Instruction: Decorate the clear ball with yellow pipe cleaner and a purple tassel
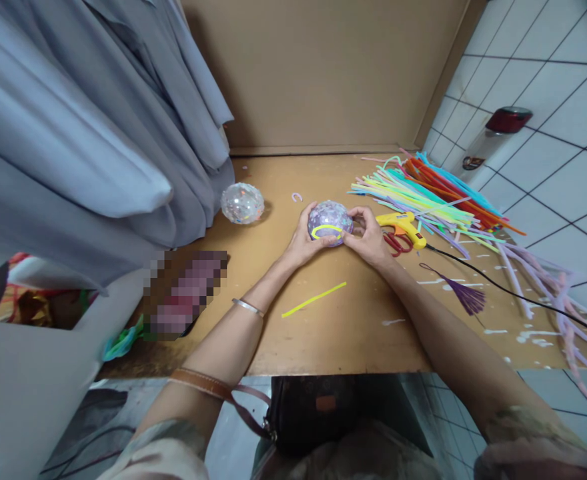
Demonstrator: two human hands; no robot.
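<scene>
Between both hands is a purple, glittery ball (329,215), just above or on the wooden table. My left hand (309,233) wraps its left side, thumb along the lower front. My right hand (367,233) has its fingers closed at the ball's right side, its thumb near a yellow loop (327,231) on the ball's front. That loop looks like bent pipe cleaner. A straight yellow pipe cleaner (314,300) lies on the table below the hands. Further left rests a clear ball (242,203) with glittery specks. A small pale curved piece (297,197) lies between the balls.
Right of my hands lie a yellow glue gun (403,227) with a black cord and red-handled scissors (398,245). Bundles of coloured pipe cleaners (423,197) spread behind them. A purple tassel (463,293) lies nearer. Grey cloth (123,133) hangs at left above a blurred-out object (186,297).
</scene>
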